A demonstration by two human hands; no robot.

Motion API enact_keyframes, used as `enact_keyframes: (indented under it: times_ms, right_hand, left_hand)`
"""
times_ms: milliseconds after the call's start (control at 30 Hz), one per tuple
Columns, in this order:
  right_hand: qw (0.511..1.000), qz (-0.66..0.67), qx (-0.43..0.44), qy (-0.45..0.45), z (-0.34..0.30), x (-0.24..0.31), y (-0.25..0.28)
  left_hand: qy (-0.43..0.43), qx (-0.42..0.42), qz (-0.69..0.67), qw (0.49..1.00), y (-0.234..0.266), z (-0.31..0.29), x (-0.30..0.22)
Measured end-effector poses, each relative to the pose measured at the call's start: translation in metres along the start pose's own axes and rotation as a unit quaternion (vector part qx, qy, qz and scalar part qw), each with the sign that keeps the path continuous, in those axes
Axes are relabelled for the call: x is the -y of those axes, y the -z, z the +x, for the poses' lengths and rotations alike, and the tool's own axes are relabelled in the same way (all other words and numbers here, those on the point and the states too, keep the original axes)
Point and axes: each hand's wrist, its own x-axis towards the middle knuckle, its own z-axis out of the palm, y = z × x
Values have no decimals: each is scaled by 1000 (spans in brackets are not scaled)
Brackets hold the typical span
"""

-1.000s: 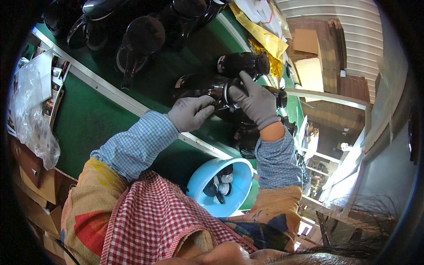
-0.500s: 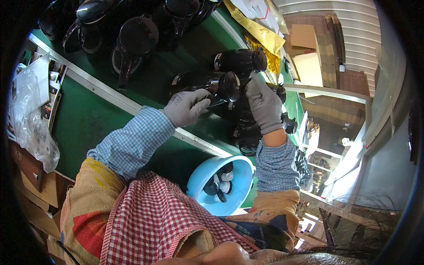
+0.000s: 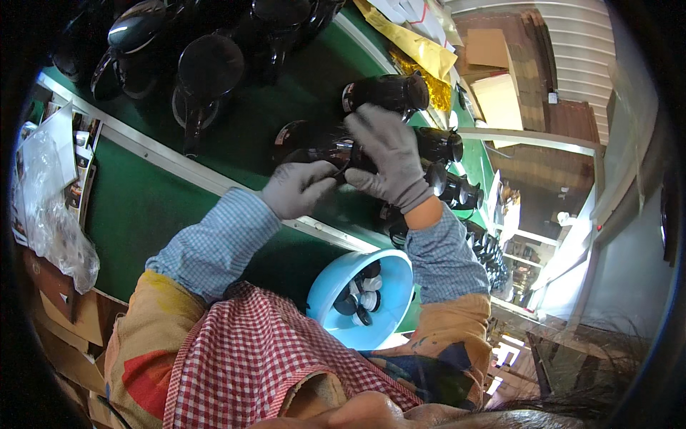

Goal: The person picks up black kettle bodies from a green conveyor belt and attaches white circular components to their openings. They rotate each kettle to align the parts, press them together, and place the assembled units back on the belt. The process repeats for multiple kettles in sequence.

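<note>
A glossy black jug point(image 3: 306, 137) lies on its side on the green work surface, its top end toward the right. My left hand point(image 3: 296, 187), in a grey glove, is closed at the near side of this jug, around its handle. Over the jug's top end arches my right hand point(image 3: 389, 154), gloved too, with its fingers on the far side and the thumb on the near side. That end is mostly hidden under the palm. Just beyond lies another black jug point(image 3: 382, 93). More black jugs point(image 3: 439, 145) lie to the right of my right hand.
Several black jugs with handles point(image 3: 209, 68) stand at the far left. A metal rail point(image 3: 168, 161) crosses the green surface. Near me sits a light-blue basin point(image 3: 314, 289) holding black and white stoppers point(image 3: 361, 294). Clear plastic wrap point(image 3: 61, 229) lies at left; cardboard stacks point(image 3: 564, 125) stand at right.
My right hand has moved left and come down over the lying jug's top end, covering the round end that showed before. My left hand stays at the handle.
</note>
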Motion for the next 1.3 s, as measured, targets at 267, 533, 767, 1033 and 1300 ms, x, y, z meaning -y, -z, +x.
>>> enact_keyframes:
  times_ms: [267, 533, 767, 1033, 1300]
  right_hand:
    - [974, 50, -178, -134, -12, 20, -41]
    - [942, 80, -150, -291, -84, -16, -56]
    - [950, 17, -90, -298, -116, 29, -7]
    - [934, -130, 10, -332, -161, 18, -5]
    - [988, 80, -102, -89, -7, 80, 11]
  left_hand:
    - [-11, -58, 144, 988, -36, -2, -8]
    - [-37, 35, 165, 985, -85, 15, -19]
    - [-64, 67, 296, 951, -54, -24, -35]
    - [-145, -348, 188, 907, 78, -110, 20]
    - [41, -395, 85, 914, 99, -98, 30]
